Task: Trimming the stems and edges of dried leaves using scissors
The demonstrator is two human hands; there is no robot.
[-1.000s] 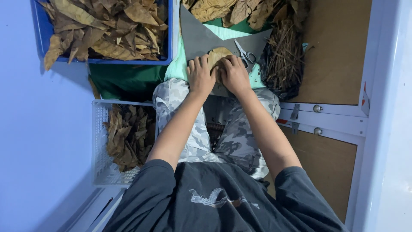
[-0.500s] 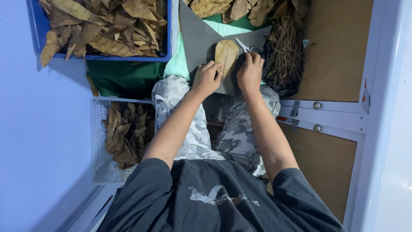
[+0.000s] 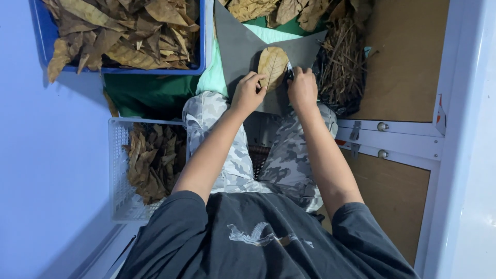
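Note:
A dry tan leaf [image 3: 273, 64] lies flat on a grey mat [image 3: 235, 41] past my knees. My left hand [image 3: 248, 94] rests on the mat with its fingertips on the leaf's lower left edge. My right hand [image 3: 303, 88] sits at the leaf's right edge, closed on a small pair of scissors [image 3: 290, 72]. Only the dark tip of the scissors shows by my fingers. My legs, in camouflage trousers, lie under both forearms.
A blue bin [image 3: 202, 36] of dry brown leaves stands at the far left. A white mesh basket [image 3: 118, 170] with more leaves is by my left leg. A pile of dry stems [image 3: 343, 67] lies right of the mat. A white frame with bolts [image 3: 398, 139] crosses brown board.
Both hands lay over the leaf a second ago. My right hand reached to the scissors and closed on them. My left hand slid to the leaf's lower left, so the leaf shows.

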